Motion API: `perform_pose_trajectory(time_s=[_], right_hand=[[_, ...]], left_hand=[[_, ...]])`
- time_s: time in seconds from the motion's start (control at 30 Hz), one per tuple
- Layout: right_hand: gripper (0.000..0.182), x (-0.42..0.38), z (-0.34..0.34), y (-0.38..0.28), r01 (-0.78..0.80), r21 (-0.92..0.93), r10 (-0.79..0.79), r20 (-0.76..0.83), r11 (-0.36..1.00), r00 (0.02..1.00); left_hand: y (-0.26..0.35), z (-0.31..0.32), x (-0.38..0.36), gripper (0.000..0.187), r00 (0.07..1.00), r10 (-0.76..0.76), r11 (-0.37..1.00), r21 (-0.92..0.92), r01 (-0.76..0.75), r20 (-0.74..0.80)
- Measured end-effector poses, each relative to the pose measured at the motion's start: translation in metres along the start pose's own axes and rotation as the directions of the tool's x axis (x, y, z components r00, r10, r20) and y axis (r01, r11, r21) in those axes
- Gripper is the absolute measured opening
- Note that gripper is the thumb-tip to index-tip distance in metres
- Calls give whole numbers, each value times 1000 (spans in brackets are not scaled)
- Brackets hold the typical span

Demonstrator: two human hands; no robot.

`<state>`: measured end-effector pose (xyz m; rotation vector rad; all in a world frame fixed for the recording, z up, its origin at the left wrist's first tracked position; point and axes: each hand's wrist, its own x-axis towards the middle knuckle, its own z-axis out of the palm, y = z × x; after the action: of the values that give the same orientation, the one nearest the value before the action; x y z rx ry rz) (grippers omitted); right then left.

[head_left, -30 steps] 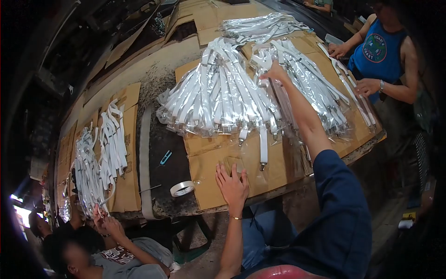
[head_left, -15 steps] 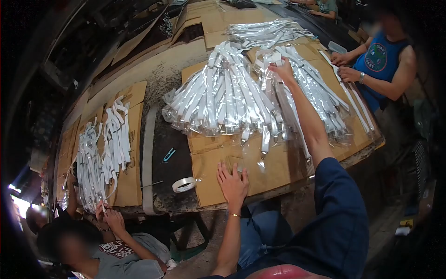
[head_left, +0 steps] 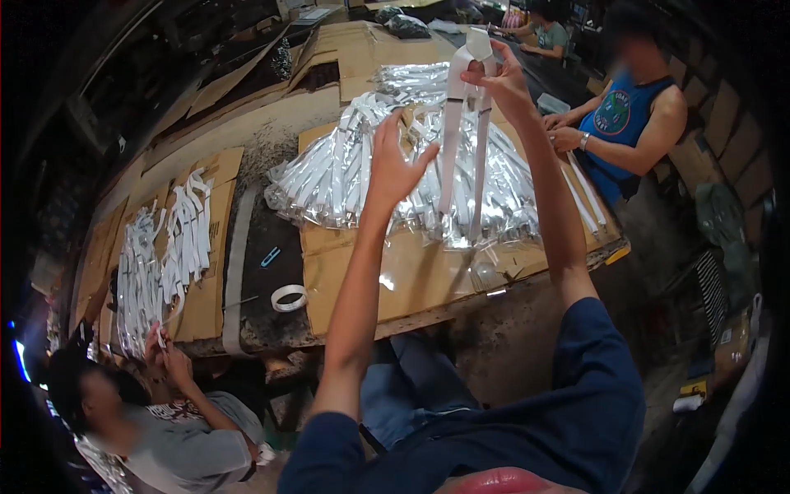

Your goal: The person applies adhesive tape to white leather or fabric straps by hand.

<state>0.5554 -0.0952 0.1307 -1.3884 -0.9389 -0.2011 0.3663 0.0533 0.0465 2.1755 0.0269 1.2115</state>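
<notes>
Right hand (head_left: 504, 89) grasping top of white straps (head_left: 452, 136), raised above plastic-wrapped strap pile (head_left: 325, 185) on cardboard (head_left: 350, 276); left hand (head_left: 395, 169) spread, nothing grasped, near straps; sound handling calls for firm top grip, lengths parallel, untwisted, ends not snagging pile.

White straps (head_left: 450, 148) (dark-banded), brown cardboard (head_left: 325, 255), navy shirt (head_left: 494, 420), blue tank top (head_left: 640, 123).
</notes>
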Motion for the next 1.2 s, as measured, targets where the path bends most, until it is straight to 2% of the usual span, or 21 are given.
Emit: perform_pose_trajectory(time_s=[0.03,0.07,0.13,0.17,0.2,0.23,0.27,0.33,0.37,0.5,0.53,0.6,0.67,0.7,0.73,0.8,0.83,0.9,1.07,1.13,1.2], right_hand=[[80,-1,1,-9,18,41,-19,19,999,1000],[80,-2,1,-20,36,80,-39,36,996,999],[75,-12,3,-48,-32,44,29,61,999,998],[75,-13,2,-52,-94,78,85,105,993,991],[75,-16,0,-56,-161,110,144,151,981,978],[70,-21,-1,-63,-172,137,139,222,975,965],[70,-25,-1,-69,-170,139,137,224,975,965],[65,-34,10,-82,-348,512,262,233,785,936],[61,-39,14,-88,-325,457,256,209,828,944],[54,-39,18,-95,-340,467,273,207,817,940],[49,-37,17,-100,-315,441,227,242,840,943],[45,-33,11,-111,-287,418,178,280,862,943],[39,-30,2,-125,-115,116,69,340,987,938],[39,-31,0,-130,-40,140,-20,403,989,915],[39,-28,-4,-134,-40,138,-19,405,990,914],[42,-19,-10,-141,171,-181,-49,534,969,844],[42,-18,-10,-143,167,-183,-45,534,969,844],[42,-17,-5,-144,295,-258,-100,573,920,814],[43,-24,-5,-175,286,-294,-43,625,912,779],[46,-26,-1,-180,347,-264,-109,634,900,766],[48,-32,0,-190,309,-274,-67,640,911,765]], left_hand=[[6,7,27,80,995,-65,982,-170,78,80],[14,13,43,69,988,-71,962,-252,105,140],[33,16,63,45,946,-78,826,-511,238,314],[42,15,65,45,948,-64,829,-513,224,311],[50,14,66,34,951,-146,827,-494,268,272],[55,13,63,24,945,-233,821,-475,319,231],[60,12,60,24,945,-233,822,-473,317,228],[64,7,54,22,954,-233,770,-564,298,187],[64,4,52,21,963,-202,786,-558,268,178],[78,-19,46,21,958,-236,797,-533,286,162],[79,-25,47,21,959,-237,800,-529,285,158],[82,-36,50,25,961,-249,736,-622,268,120],[89,-49,55,25,961,-236,736,-619,274,144],[93,-54,59,24,955,-230,747,-595,297,188],[99,-58,61,22,946,-225,757,-569,320,233],[110,-66,65,23,936,-231,747,-567,346,267],[111,-68,67,23,939,-205,775,-540,327,275],[114,-71,73,22,945,-162,822,-490,289,285],[129,-84,76,25,954,-133,834,-489,254,270],[133,-91,74,27,963,-120,857,-465,223,241],[134,-96,71,27,974,-110,858,-476,195,200]])
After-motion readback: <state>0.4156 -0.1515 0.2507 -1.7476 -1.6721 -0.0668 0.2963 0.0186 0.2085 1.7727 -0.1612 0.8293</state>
